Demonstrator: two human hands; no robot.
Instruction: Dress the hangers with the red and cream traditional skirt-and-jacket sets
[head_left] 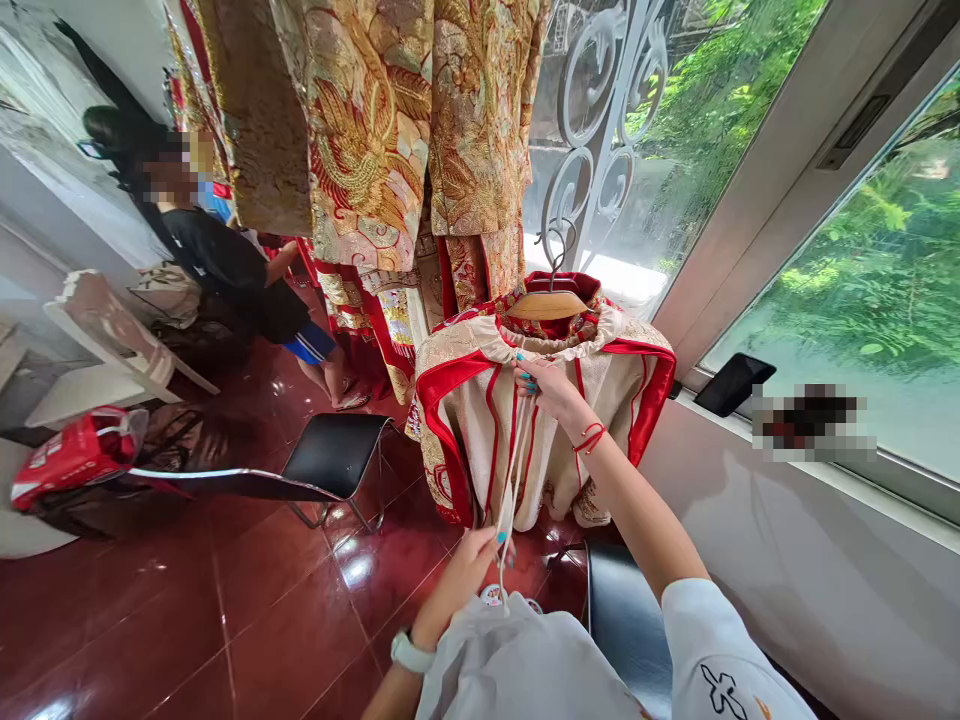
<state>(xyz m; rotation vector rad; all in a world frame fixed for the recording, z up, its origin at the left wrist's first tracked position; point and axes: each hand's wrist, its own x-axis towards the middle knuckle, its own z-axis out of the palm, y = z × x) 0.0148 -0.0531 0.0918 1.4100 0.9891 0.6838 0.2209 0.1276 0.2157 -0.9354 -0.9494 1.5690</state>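
A cream garment with red trim (465,420) hangs in front of me on a wooden hanger (544,306), its gathered neck or waist opening facing up. From that gathered edge runs a thin cream drawstring (510,490). My right hand (546,385), with a red cord on the wrist, is closed in a pinch on the string's upper end, against the garment's edge. Lower down, close to my body, my left hand (466,562) is closed around the same string, and a loose end dangles below it. A pale watch (412,653) circles my left wrist.
Gold and red embroidered robes (367,130) hang behind. A black phone (735,384) and a blurred item lie on the windowsill at right. A black chair (337,455) stands left, another seat (626,620) below right. Another person (225,260) stands at left.
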